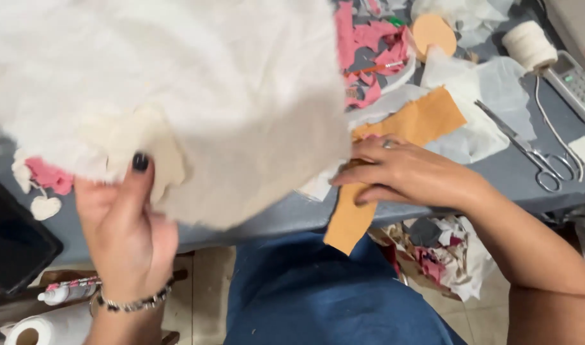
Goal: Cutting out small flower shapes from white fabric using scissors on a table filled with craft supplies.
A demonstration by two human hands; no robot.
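A big cream cloth is pinched up by the left hand. The orange strip is pressed flat on the table by the right hand, fingers spread, scissors nearby.

The large cloth hung over the left half of the desk, pinched at its near edge by the left hand. Under its left border lay small fabric cutouts, with a flat tray at the desk's left near corner. The right hand pressed flat on a strip of felt that ran from mid-desk over the near edge. Behind it lay a heap of fabric scraps and a round felt disc. To the right lay scissors, behind them a spool of thread, and a calculator at the far right. Below the desk edge hung a bag of offcuts; a paper roll stood low at the left
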